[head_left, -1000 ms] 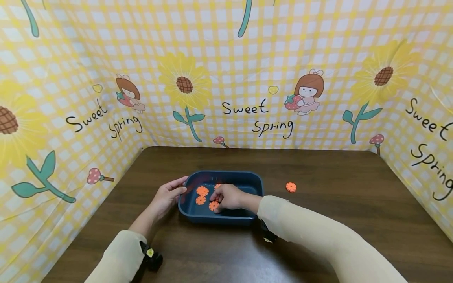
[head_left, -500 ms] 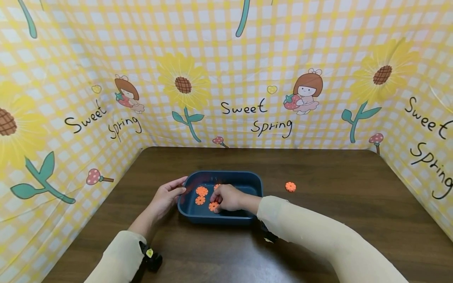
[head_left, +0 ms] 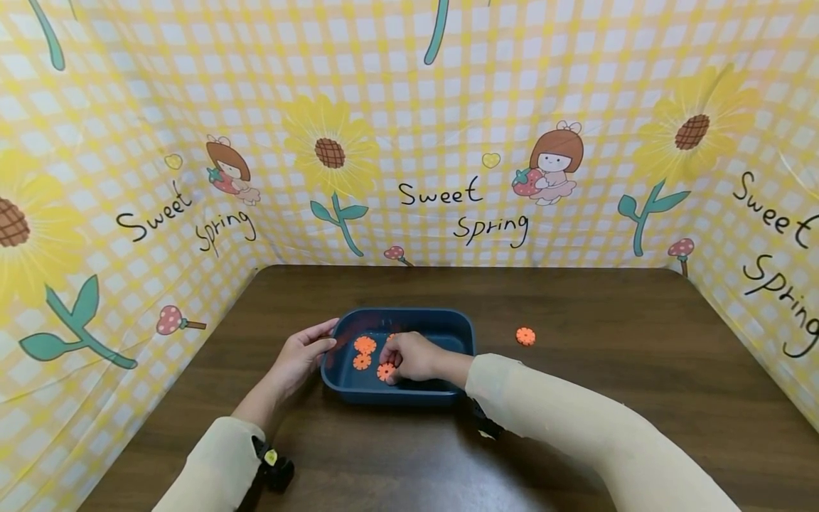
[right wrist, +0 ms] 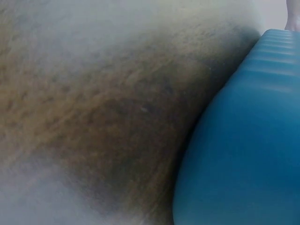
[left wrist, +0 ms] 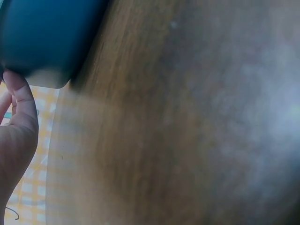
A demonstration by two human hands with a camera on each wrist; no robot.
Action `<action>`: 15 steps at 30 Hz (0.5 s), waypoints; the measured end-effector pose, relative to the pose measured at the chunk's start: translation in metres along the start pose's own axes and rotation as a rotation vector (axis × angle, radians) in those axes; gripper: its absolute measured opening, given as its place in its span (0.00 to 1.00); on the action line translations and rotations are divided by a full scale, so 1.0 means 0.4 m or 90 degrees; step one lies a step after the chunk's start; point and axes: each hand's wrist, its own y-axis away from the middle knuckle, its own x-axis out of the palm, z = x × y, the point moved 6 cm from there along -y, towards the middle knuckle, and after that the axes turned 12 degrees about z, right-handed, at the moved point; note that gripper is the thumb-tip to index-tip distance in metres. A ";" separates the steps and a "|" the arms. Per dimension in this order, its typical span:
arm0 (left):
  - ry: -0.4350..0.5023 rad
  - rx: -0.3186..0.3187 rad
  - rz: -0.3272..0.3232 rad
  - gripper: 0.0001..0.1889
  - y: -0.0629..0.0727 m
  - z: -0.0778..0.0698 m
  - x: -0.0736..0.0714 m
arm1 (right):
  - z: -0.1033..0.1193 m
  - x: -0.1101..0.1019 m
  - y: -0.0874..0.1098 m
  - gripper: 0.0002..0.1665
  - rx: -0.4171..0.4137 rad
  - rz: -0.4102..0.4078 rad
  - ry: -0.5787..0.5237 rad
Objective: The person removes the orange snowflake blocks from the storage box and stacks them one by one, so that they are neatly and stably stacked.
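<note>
Orange discs (head_left: 362, 362) lie in the box (head_left: 397, 398) your left hand (head_left: 299, 361) clasps, where your right hand (head_left: 414, 357), its grip unclear, seems busy handling one, with careful lift or release likely needed next.

blue rounded-corner tub (head_left: 397, 398), sitting upright, left hand (head_left: 298, 361) gripping one end // few orange notched discs (head_left: 362, 362) inside, right hand (head_left: 414, 357) right at them // stray orange disc (head_left: 526, 336) lying flat, off to the right

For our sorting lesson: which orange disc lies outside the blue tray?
The orange disc on the table, right of the blue tray; the other visible discs are inside it.
</note>
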 end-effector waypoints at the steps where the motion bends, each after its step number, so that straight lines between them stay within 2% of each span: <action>1: -0.001 0.000 -0.001 0.27 0.000 0.000 0.000 | 0.001 -0.001 0.001 0.13 -0.001 0.000 -0.002; 15: 0.005 0.003 -0.006 0.27 -0.001 0.000 0.000 | 0.009 0.001 0.006 0.13 -0.011 0.007 -0.003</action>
